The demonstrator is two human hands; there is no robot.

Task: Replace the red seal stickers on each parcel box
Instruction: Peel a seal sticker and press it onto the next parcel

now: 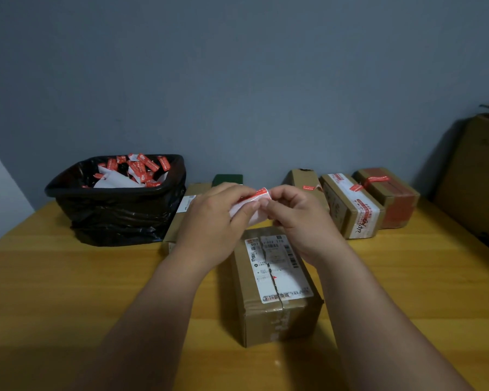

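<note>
A brown parcel box (277, 303) with a torn white shipping label lies on the table in front of me. Above its far end, my left hand (215, 218) and my right hand (297, 215) both pinch a red seal sticker (254, 197) on its white backing paper (254, 215). Behind to the right stand more parcel boxes: one with red-printed white tape and a red sticker (350, 206), and a reddish one (390, 196) tied with red tape. A smaller box (305, 182) carries a red sticker.
A black-lined bin (119, 198) at back left holds several discarded red stickers and white backings. Another box (178, 218) lies partly hidden behind my left hand. A large cardboard carton (477, 176) stands at the right edge. The wooden table (68, 292) meets a grey wall.
</note>
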